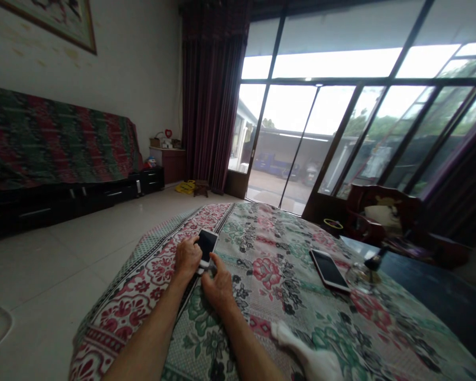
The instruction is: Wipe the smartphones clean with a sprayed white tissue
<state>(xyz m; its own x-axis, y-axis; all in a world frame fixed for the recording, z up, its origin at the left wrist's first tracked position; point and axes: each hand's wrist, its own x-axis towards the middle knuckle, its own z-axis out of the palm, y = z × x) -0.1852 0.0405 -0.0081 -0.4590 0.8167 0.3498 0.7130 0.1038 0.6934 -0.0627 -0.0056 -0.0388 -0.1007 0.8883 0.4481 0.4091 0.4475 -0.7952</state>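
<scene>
A white-framed smartphone (pixel 207 244) with a dark screen is at the near left part of the cloth-covered table. My left hand (pixel 188 258) grips it at its left edge, fingers curled, one finger over the screen. At the lower right corner my right hand (pixel 219 281) is closed against the phone, its thumb and forefinger close together. Between both hands, just below the phone, shows a small white piece (pixel 200 270); its kind is too small to tell. The flowered tablecloth (pixel 238 307) lies under both forearms.
To the right lies a white-framed tablet (pixel 330 270), beside clear glassware (pixel 360 278). A white cloth (pixel 305 352) is near my right forearm. A dark glossy surface (pixel 428 286) adjoins at right, with a wooden chair (pixel 384 217) behind. Glass doors (pixel 293 148) stand beyond the table.
</scene>
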